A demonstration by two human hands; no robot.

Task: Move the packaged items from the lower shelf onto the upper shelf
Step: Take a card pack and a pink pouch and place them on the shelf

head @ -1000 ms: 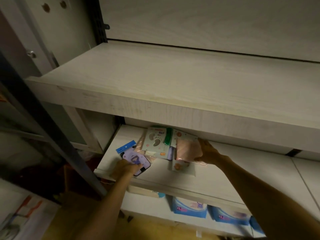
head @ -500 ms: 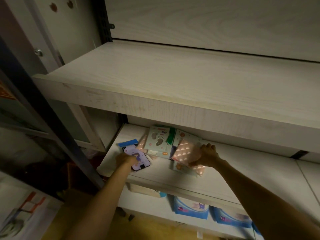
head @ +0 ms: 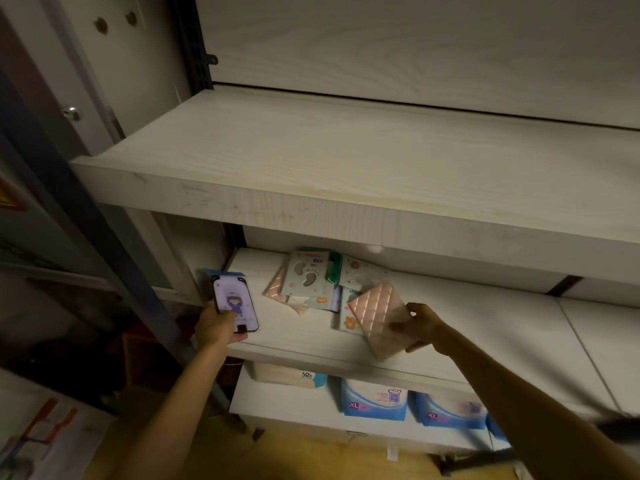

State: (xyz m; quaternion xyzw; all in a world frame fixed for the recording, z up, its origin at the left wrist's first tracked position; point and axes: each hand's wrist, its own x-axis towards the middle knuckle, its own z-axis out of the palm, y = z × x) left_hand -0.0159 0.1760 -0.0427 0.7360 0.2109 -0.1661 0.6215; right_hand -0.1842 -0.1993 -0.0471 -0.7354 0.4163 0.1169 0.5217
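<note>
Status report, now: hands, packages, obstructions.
Left hand grips purple cartoon package; right hand grips pink quilted package. Remaining packages on lower shelf. Upper shelf bare where visible; its front edge overhangs the lift path.

body: two bare forearms | left grip [head: 217,326] bare | right grip [head: 420,326] bare | no sleeves visible

Dim, soft, wide-angle edge warping

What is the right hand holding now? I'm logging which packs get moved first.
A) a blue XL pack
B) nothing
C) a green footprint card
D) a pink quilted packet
D: the right hand grips the pink quilted packet by its edge, above the lower shelf.
</note>
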